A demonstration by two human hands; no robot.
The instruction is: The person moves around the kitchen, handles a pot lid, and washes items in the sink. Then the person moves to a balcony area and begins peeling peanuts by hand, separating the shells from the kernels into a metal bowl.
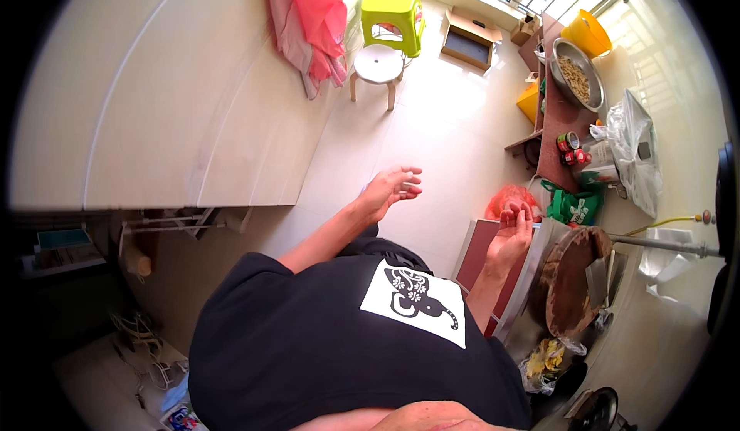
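My left hand [392,190] is raised in front of me over the tiled floor [428,200], fingers apart, holding nothing. On the right, my right hand [511,231] is held palm up with curled fingers and nothing in it. It appears just in front of a red plastic bag [502,199] and beside the metal counter edge [523,281]. A round wooden chopping block [572,281] stands on that counter, with a cleaver [595,282] lying on it. A green bag [578,204] is a little beyond my right hand.
A white stool [378,64], a green plastic stool [390,0] and an open cardboard box [469,41] stand on the floor ahead. Along the right, a reddish table [563,125] bears a metal bowl of tan pieces [578,75], cans [569,141] and a yellow bucket [588,33]. Pink cloth [315,23] hangs at left.
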